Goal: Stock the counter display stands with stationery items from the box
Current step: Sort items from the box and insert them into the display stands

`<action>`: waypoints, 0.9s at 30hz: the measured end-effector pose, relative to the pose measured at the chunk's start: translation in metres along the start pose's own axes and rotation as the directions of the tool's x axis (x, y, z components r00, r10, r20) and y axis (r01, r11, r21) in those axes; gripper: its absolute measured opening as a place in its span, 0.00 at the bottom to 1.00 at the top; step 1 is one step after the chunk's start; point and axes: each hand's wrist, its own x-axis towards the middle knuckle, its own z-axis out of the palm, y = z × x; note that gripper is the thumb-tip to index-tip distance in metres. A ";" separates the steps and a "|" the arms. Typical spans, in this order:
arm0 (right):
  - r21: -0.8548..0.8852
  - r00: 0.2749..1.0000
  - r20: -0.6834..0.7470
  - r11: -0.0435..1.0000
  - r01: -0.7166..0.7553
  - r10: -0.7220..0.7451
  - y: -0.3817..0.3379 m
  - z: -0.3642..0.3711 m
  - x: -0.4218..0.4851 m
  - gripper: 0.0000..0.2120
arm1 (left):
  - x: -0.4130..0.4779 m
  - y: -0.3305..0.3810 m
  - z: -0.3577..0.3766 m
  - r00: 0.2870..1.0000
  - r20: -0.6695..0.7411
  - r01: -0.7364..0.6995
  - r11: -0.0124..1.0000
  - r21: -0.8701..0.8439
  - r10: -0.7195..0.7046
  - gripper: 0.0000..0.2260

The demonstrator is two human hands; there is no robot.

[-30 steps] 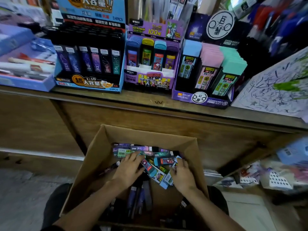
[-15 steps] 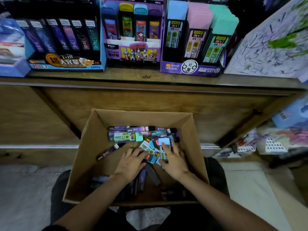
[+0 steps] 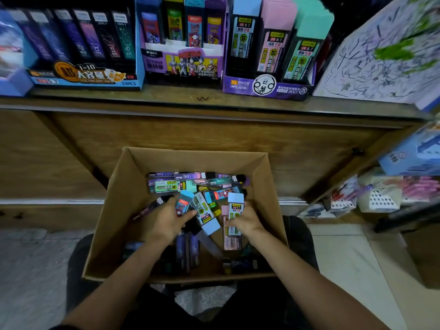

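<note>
Wooden counter (image 3: 214,103) carries display stands (image 3: 85,75) above a cardboard box (image 3: 114,210) of loose stationery packs (image 3: 171,186). Inside it, the left hand (image 3: 170,222) curls its fingers round a teal-capped pack (image 3: 183,203), and the right hand (image 3: 246,221) clasps a pale-blue-capped pack (image 3: 235,206).

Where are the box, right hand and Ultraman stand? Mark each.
box (image 3: 127,198): head view, left inner wall.
right hand (image 3: 246,222): head view, back of hand.
Ultraman stand (image 3: 188,64): head view, front panel.
</note>
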 end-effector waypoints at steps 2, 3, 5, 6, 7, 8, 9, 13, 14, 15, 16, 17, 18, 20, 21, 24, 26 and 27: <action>-0.009 0.998 0.016 0.999 -0.054 0.054 -0.001 0.003 0.001 0.14 | 0.001 0.006 0.000 0.999 0.012 0.040 0.996 -0.077 -0.040 0.17; -0.023 0.997 0.021 0.997 -0.069 0.069 0.000 0.007 0.002 0.13 | 0.000 0.008 0.000 0.999 0.035 0.041 0.993 -0.112 -0.038 0.17; -0.078 0.996 0.000 0.993 -0.090 0.091 0.002 0.019 0.000 0.16 | -0.003 0.009 0.003 0.996 0.085 0.033 0.982 -0.186 -0.017 0.15; -0.131 0.995 -0.026 0.986 -0.102 0.099 0.002 0.026 -0.002 0.21 | -0.005 0.009 0.005 0.994 0.108 0.038 0.977 -0.211 -0.016 0.13; -0.203 0.993 -0.050 0.973 -0.111 0.103 0.003 0.032 -0.002 0.27 | -0.006 0.010 0.006 0.992 0.127 0.058 0.971 -0.232 -0.029 0.12; -0.281 0.993 -0.060 0.952 -0.118 0.106 0.003 0.036 -0.003 0.33 | -0.006 0.010 0.006 0.989 0.136 0.089 0.962 -0.257 -0.055 0.11; -0.342 0.991 -0.064 0.931 -0.129 0.113 0.002 0.039 -0.004 0.36 | -0.005 0.010 0.006 0.987 0.136 0.120 0.949 -0.290 -0.083 0.10; -0.240 0.979 -0.004 0.950 -0.198 0.203 0.003 0.040 -0.004 0.30 | -0.002 0.007 -0.001 0.985 0.091 0.174 0.886 -0.429 -0.150 0.03; -0.197 0.977 0.024 0.959 -0.204 0.212 0.004 0.040 -0.006 0.25 | -0.003 0.006 -0.003 0.984 0.083 0.176 0.877 -0.447 -0.156 0.03; -0.183 0.975 0.044 0.961 -0.206 0.217 0.005 0.040 -0.007 0.21 | -0.004 0.005 -0.004 0.984 0.081 0.178 0.868 -0.463 -0.159 0.03; -0.188 0.974 0.058 0.961 -0.205 0.219 0.006 0.040 -0.008 0.19 | -0.005 0.004 -0.004 0.983 0.084 0.181 0.858 -0.481 -0.160 0.04; -0.189 0.974 0.067 0.961 -0.202 0.218 0.007 0.040 -0.008 0.18 | -0.006 0.005 -0.005 0.983 0.091 0.183 0.846 -0.501 -0.159 0.04; -0.175 0.975 0.068 0.964 -0.199 0.213 0.008 0.039 -0.009 0.16 | -0.007 0.006 -0.005 0.983 0.097 0.185 0.840 -0.510 -0.158 0.03; -0.084 0.979 0.069 0.979 -0.186 0.192 0.009 0.035 -0.009 0.13 | -0.010 0.010 -0.006 0.983 0.103 0.184 0.837 -0.516 -0.152 0.03; -0.006 0.981 0.074 0.984 -0.177 0.177 0.008 0.033 -0.011 0.11 | -0.011 0.013 -0.007 0.984 0.105 0.177 0.832 -0.526 -0.143 0.04; 0.164 0.999 0.040 0.986 -0.032 0.025 -0.004 0.024 -0.016 0.11 | -0.017 0.021 -0.012 0.987 0.122 0.153 0.809 -0.567 -0.102 0.04; 0.286 0.993 0.040 0.953 0.096 -0.112 -0.019 0.016 -0.021 0.13 | -0.023 0.028 -0.016 0.985 0.159 0.138 0.823 -0.550 -0.059 0.09; 0.351 0.984 0.056 0.926 0.140 -0.170 -0.027 0.012 -0.025 0.13 | -0.025 0.033 -0.017 0.984 0.175 0.117 0.832 -0.543 -0.024 0.13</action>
